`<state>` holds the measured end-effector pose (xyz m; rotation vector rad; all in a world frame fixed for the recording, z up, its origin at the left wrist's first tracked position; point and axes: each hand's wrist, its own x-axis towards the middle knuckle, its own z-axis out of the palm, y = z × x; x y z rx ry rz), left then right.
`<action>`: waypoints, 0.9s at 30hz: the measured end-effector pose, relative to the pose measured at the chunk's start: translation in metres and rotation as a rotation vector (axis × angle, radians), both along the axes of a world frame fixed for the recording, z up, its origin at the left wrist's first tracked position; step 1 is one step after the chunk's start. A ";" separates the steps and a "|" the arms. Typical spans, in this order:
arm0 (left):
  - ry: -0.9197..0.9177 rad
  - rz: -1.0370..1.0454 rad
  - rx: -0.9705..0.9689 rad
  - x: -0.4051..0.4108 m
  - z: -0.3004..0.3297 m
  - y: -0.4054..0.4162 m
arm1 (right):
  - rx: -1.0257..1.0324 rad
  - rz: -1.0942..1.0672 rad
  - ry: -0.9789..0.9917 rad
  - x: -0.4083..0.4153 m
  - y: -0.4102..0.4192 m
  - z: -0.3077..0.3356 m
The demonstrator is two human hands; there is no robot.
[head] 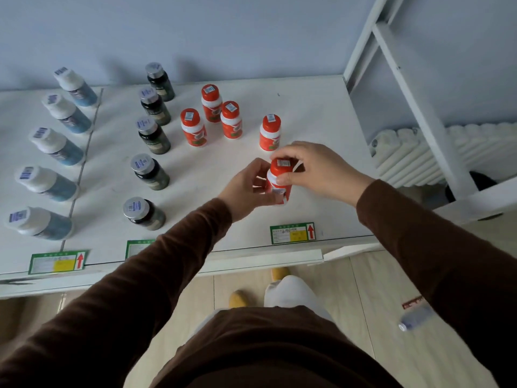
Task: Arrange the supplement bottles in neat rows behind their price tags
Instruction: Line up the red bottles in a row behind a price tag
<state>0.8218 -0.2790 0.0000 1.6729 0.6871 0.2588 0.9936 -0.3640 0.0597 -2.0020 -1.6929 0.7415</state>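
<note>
Spanning most of the view: white table (307,113), set against a pale wall, right edge beside a white frame (414,107) and a radiator (475,141).

Standing along the left edge, in one row from back to front: five blue bottles (56,147) with white caps, each cap bearing a barcode sticker.

Standing right of a thin seam in the table top, in a second row from back to front: five dark bottles (152,135) with silver caps.

Grouped loosely near the back centre, not in a row: four orange bottles (229,119) with orange caps; three close together, the fourth apart to the right, nearer the right edge.

Held upright at centre right of the table, in front of the fourth: fifth orange bottle (278,180). Whether base touches the table: cannot tell.

Left hand (249,189): fingers curled round lower body of the fifth orange bottle, gripping from the left.

Right hand (313,169): fingers and thumb curled over cap and shoulder of the same bottle, gripping from the right. Brown sleeves on both arms.

Fixed along the front edge: three green price tags with red arrows. Left tag (57,261) in front of the blue row; middle tag (138,247) in front of the dark row, partly hidden by the left sleeve; right tag (292,233) in front of the held bottle.

Lying on the floor at lower right: one small bottle (415,317), blurred.
</note>
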 end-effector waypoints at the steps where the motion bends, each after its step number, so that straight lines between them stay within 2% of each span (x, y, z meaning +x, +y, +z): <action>1: 0.018 -0.006 0.051 0.000 -0.005 -0.004 | -0.011 0.024 -0.034 -0.001 -0.005 -0.005; 7: 0.221 -0.071 0.454 -0.013 -0.019 0.007 | -0.077 0.121 -0.165 -0.003 -0.023 -0.024; 13: 0.376 -0.014 0.710 -0.009 -0.020 0.024 | -0.129 0.204 -0.200 -0.002 -0.024 -0.028; 15: 0.409 0.017 0.729 -0.005 -0.020 0.031 | -0.191 0.216 -0.139 0.001 -0.018 -0.022; 17: 0.420 0.066 0.735 0.000 -0.019 0.041 | -0.113 0.164 -0.074 0.009 -0.002 -0.011; 19: 0.415 0.142 0.711 0.011 -0.017 0.053 | 0.078 0.053 -0.139 0.019 0.026 -0.002; 21: 0.403 0.214 0.642 0.027 -0.017 0.062 | 0.146 -0.007 -0.256 0.026 0.058 0.003; 27: 0.303 0.336 0.443 0.082 -0.023 0.074 | -0.053 0.116 -0.387 0.038 0.112 -0.006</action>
